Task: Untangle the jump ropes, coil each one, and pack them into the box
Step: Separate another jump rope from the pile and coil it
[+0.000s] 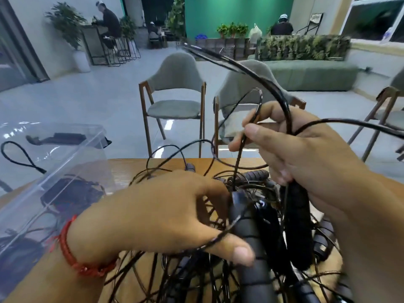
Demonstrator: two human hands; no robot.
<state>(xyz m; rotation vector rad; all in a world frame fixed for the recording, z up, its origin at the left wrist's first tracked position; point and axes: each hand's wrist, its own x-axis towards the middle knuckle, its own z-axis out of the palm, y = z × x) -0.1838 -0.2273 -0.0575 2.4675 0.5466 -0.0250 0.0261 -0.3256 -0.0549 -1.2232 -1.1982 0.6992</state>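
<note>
The wooden desk [122, 169] carries the clear box [91, 138] at my left. The jump ropes [196, 276] lie knotted in front of me, between and under both hands. My left hand [157, 215] grips one foam handle [251, 237]; my right hand [306, 149] pinches a thin cord [240, 154] raised above the heap. I judge the cords light, springy and slick, so the grippy handles are the better hold.
</note>
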